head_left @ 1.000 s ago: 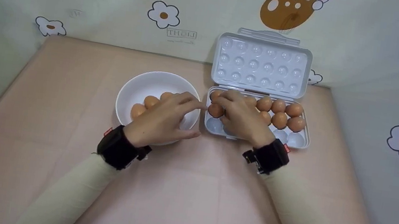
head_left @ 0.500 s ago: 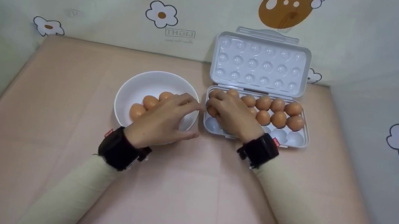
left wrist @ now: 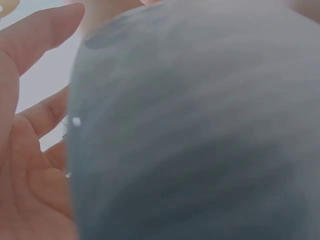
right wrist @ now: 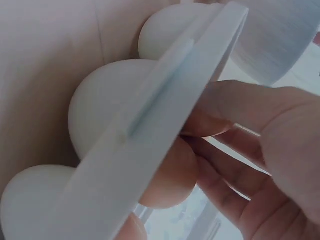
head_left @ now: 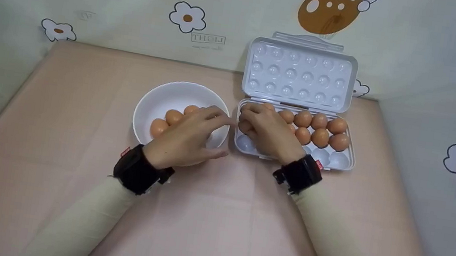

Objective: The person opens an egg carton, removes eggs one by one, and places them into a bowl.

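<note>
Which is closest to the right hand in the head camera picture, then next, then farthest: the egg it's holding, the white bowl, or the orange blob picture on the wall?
From the right hand:
1. Egg, under its fingertips, tray's left end.
2. White bowl, to its left.
3. Orange blob picture, high on the back wall.

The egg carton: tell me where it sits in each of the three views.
Head: the egg carton lies right of centre, lid open, beside the white bowl.
Left wrist: not in it; the bowl's grey wall fills the picture.
Right wrist: its white rim runs diagonally across the middle, close up.
Shared landmark: the egg under the right hand.
</note>
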{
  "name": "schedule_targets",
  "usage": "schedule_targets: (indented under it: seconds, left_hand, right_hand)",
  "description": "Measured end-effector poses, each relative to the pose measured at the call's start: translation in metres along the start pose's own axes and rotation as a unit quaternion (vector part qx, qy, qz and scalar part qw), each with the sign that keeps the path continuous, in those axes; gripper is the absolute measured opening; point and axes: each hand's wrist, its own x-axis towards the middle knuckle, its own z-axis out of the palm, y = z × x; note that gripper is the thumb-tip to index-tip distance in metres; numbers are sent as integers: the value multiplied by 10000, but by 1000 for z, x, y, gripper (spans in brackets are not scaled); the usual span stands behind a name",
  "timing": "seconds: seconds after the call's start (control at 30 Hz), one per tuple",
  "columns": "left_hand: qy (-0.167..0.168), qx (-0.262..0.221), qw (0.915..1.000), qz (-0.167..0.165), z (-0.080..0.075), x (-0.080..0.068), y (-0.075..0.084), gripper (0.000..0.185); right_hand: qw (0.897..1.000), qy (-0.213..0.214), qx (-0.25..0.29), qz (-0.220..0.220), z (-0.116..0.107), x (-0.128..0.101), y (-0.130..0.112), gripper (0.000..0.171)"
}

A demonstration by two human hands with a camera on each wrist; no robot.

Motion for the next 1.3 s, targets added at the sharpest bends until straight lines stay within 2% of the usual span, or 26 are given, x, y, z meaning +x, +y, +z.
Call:
schedule_targets:
  seconds: [0.1, 0.23, 0.3, 0.43, 0.6, 0.7, 0.8, 0.93, 1.03, 1.3]
  left_hand:
    - [32, -18, 10000, -34, -2, -1, 2, 56]
    - [156, 23, 9999, -59, -4, -1, 3, 56]
    - [230, 31, 9997, -65, -4, -1, 3, 55]
    - [373, -120, 9992, -57, -3, 1, 3, 55]
    - [573, -355, 9977, -16, -3, 2, 4, 56]
    - [680, -406, 9969, 38, -3, 3, 5, 55]
    - [773, -352, 9963, 128, -3, 4, 6, 55]
    - [866, -363, 9952, 262, -1, 4, 8, 54]
    - [887, -545, 9938, 396, 0, 5, 8, 50]
    - [945, -828, 9901, 629, 4, 5, 7, 43]
  right_hand:
    - [9991, 286, 281, 147, -6, -8, 0, 17]
    - [9943, 804, 612, 352, -16, -19, -3, 33]
    - [9901, 1041, 823, 467, -20, -23, -8, 35]
    - [9768, 1400, 1489, 646, -27, -31, -18, 37]
    - [9556, 1736, 2315, 551, -30, -38, -29, 38]
    - [9443, 1819, 2699, 495, -32, -40, -34, 38]
    - [9378, 1836, 2907, 475, -33, -41, -37, 38]
    - [9391, 1850, 2859, 470, -33, -43, -43, 38]
    - [9407, 1825, 2823, 457, -31, -42, -48, 38]
    - [9320, 1664, 3187, 461, -23, -39, -55, 36]
